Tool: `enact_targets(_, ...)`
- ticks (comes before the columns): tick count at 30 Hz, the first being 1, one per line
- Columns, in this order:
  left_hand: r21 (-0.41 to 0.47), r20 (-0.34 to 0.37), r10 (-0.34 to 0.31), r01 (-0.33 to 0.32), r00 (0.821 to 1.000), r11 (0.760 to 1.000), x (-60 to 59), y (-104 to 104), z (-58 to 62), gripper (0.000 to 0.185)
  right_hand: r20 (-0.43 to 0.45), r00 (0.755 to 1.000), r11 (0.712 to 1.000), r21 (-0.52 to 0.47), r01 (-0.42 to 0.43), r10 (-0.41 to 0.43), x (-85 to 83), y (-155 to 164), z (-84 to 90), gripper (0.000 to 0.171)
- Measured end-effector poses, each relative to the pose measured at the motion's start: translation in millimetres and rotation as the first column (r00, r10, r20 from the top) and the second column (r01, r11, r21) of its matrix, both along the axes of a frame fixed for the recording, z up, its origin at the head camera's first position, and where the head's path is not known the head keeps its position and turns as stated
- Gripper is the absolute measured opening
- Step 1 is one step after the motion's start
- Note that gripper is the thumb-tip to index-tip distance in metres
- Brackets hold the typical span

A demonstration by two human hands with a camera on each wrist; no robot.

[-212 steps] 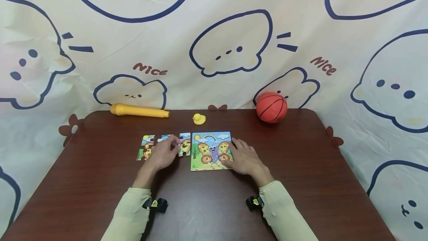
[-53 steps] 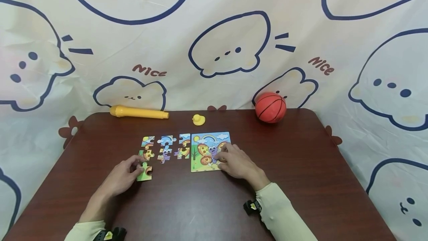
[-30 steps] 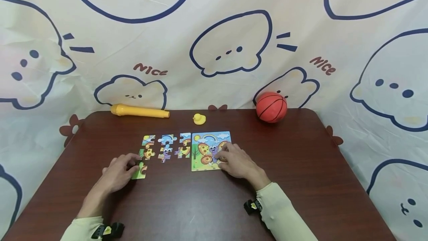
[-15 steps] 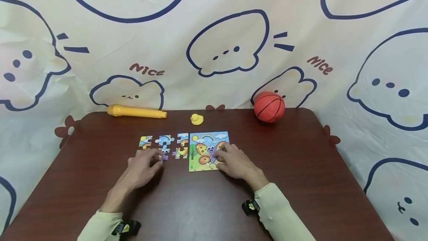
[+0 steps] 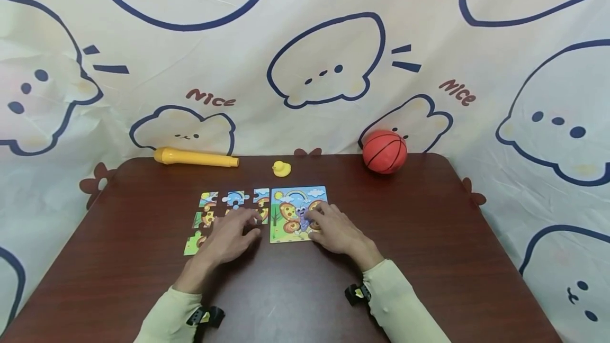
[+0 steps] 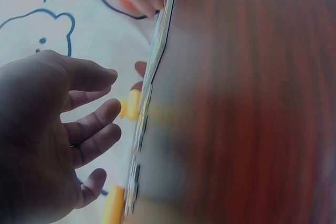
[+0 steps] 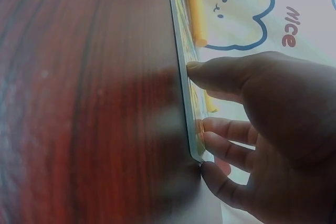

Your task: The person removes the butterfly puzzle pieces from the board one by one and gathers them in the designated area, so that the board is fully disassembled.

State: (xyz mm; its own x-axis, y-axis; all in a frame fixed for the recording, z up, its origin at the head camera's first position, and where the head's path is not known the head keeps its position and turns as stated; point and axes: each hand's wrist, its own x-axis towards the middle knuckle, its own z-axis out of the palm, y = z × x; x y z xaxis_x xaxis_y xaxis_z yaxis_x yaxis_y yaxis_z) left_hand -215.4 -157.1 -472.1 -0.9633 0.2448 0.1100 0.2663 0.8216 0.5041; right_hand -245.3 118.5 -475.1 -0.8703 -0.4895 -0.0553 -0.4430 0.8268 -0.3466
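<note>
My left hand (image 5: 229, 237) hovers over the loose jigsaw pieces, just left of the picture board; its fingers are loosely bent, and in the left wrist view nothing is between them. It hides some middle pieces. A green corner piece (image 5: 192, 244) lies by its wrist, partly covered. Above that sit a green-edged piece (image 5: 197, 219) and a sun piece (image 5: 207, 199); a rainbow piece (image 5: 235, 198) and a cloud piece (image 5: 261, 195) continue the top row. My right hand (image 5: 338, 229) rests its fingertips on the butterfly puzzle board (image 5: 285, 233), over its right side.
Along the table's back edge lie a yellow microphone-shaped toy (image 5: 196, 158), a small yellow duck (image 5: 281, 169) and a red toy basketball (image 5: 384, 152). A printed cloth (image 5: 324, 131) hangs behind the dark wooden table (image 5: 295, 295).
More pieces now lie left of the board. My left hand slid the green corner piece leftward, let go of it and moved right over the other pieces. Lately my right hand has stayed on the board.
</note>
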Motion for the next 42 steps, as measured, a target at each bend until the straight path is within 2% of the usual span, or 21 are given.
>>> enact_targets(6, -0.012, -0.002, -0.031, 0.031, 1.000, 0.999, -3.4, 13, -0.8, 0.025, -0.016, 1.000, 1.000, -0.008, -0.015, 0.015, -0.8, 2, -0.1, 0.047)
enact_targets(15, -0.014, 0.034, -0.046, 0.047, 0.998, 0.999, -7.7, 31, 0.8, 0.022, 0.010, 0.999, 0.999, 0.007, 0.042, -0.042, -2.9, 9, 5.2, 0.049)
enact_targets(23, -0.036, 0.036, -0.073, 0.074, 0.997, 0.997, -13.2, 48, -1.1, 0.022, 0.008, 0.997, 0.997, 0.020, 0.071, -0.071, -5.9, 16, 2.1, 0.045)
enact_targets(30, -0.058, 0.095, -0.097, 0.103, 0.991, 0.993, -16.4, 63, -4.2, 0.022, 0.004, 0.997, 0.996, 0.032, 0.081, -0.081, -7.4, 18, 3.2, 0.040)
enact_targets(42, -0.113, 0.115, -0.062, 0.075, 0.991, 0.991, -18.2, 74, -5.5, 0.035, 0.031, 0.994, 0.994, 0.042, 0.101, -0.102, -7.5, 18, 5.5, 0.030)
